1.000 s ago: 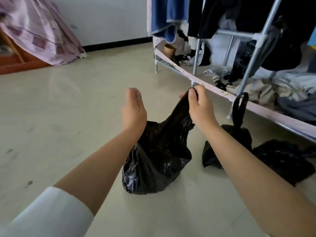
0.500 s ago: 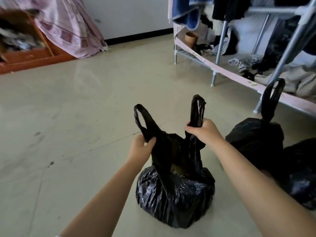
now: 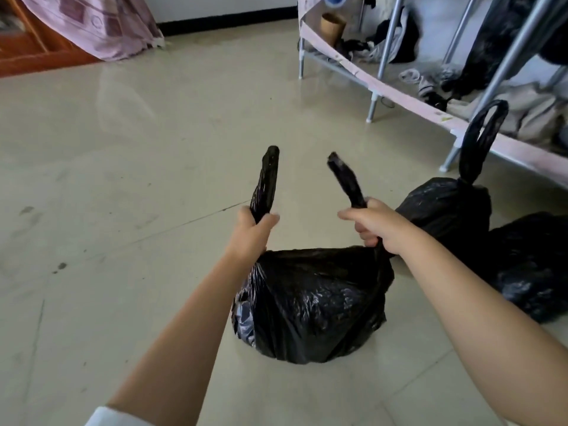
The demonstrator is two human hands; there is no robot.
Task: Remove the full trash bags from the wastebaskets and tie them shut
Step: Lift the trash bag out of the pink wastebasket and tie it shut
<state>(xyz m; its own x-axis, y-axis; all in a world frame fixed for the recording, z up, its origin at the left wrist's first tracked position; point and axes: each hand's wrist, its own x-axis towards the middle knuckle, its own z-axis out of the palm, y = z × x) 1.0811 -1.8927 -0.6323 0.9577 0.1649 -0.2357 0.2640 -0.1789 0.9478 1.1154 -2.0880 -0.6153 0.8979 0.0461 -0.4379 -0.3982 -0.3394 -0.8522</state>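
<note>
Full, crinkled black plastic trash bag (image 3: 310, 305) sits on floor below both fists. Left hand (image 3: 250, 233) grips one handle loop, right hand (image 3: 373, 224) the other; loops held apart, presumably ready for crossing into a knot.

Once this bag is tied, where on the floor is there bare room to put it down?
The glossy beige floor is bare left of the held black plastic bag, up to the pink cloth. The right is crowded: two more black bags and the metal clothes rack.

The left hand (image 3: 250, 232) and right hand (image 3: 373, 224) now pull the trash bag (image 3: 310, 302) handles apart, the loops flattened into strips.
</note>
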